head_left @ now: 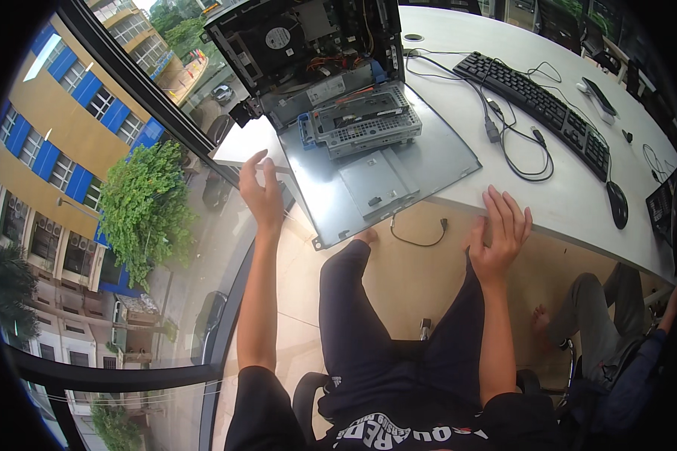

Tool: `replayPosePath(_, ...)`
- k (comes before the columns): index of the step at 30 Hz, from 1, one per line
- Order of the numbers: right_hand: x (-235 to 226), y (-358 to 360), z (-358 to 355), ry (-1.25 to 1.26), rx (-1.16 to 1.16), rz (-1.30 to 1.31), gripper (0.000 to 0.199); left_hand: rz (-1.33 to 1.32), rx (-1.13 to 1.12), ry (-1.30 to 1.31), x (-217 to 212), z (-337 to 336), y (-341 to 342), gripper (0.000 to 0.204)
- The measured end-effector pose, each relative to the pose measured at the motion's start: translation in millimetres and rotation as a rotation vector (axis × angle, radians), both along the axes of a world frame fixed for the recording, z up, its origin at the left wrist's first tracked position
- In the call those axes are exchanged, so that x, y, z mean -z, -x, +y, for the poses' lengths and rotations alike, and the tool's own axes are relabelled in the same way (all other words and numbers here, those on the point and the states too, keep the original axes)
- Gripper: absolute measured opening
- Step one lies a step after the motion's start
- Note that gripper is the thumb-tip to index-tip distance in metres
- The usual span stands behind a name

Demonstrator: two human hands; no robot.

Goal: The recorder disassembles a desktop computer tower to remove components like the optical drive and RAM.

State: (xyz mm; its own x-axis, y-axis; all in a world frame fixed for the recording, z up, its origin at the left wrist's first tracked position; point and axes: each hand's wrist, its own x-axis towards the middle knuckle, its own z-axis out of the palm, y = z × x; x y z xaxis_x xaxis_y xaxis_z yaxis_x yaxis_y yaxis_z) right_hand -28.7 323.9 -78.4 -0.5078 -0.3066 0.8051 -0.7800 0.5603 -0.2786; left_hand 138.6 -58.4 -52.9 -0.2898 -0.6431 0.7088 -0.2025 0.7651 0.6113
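Observation:
An opened desktop computer case stands at the far side of the table, its inner parts exposed. In front of it a flat metal side panel lies partly over the table edge. A perforated metal drive cage with blue plastic at its left end rests on the panel. My left hand is raised just left of the panel, fingers apart and holding nothing. To the right of the panel's front corner, my right hand hovers by the table's front edge, its fingers stretched out with nothing in them.
Right of the case are a black keyboard, a mouse, a looped black cable and a phone-like device. A large window borders the left. Another person's legs are at the lower right. A cable lies on the floor.

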Motion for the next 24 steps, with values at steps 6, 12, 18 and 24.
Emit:
replayPosePath(6,-1.7,2.7,5.9,0.023,-0.006,0.003,0.044,-0.085,0.249,0.25,-106.3,53.3,30.8,0.019)
replayPosePath(12,-3.3,1.0,8.9,0.009,-0.043,-0.002,0.045,-0.347,0.51,0.447,-141.0,86.3,86.3,0.017)
replayPosePath(18,-9.2,-2.4,14.4,-0.001,-0.079,-0.03,0.046,-0.474,0.503,0.458,-124.6,94.4,127.5,0.025)
replayPosePath(24,-8.3,-1.3,14.5,0.022,-0.096,-0.03,0.046,-0.475,0.477,0.535,-126.7,83.7,130.6,0.022)
